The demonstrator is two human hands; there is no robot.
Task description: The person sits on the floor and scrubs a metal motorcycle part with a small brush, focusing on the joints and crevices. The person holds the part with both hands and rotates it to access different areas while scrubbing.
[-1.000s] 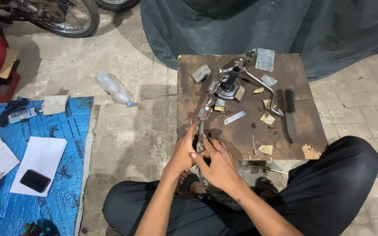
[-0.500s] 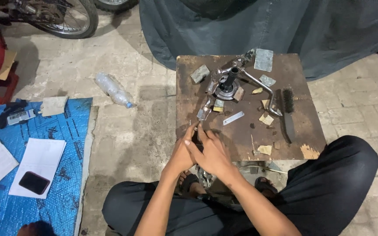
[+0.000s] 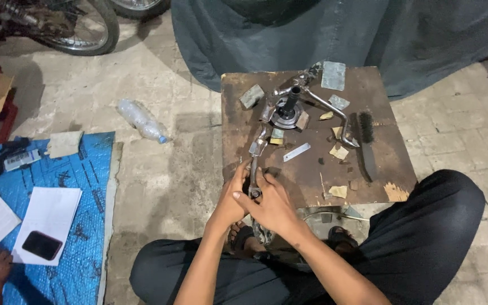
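Both hands had closed again around the lower end of the metal lever. The left hand gripped its side while the right hand clasped over it, no longer spread flat.

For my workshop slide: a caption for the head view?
Both hands, left and right, grip a metal lever on a small worn table.

Place: you are sitting in a rough floor-level repair workshop.
Floor: bare concrete paving is lying under you.
Bench: a low, stained wooden board is carrying greasy metal parts and a wire brush.
Vehicles: a motorcycle wheel is standing nearby.
Cover: a dark tarpaulin is draping behind.
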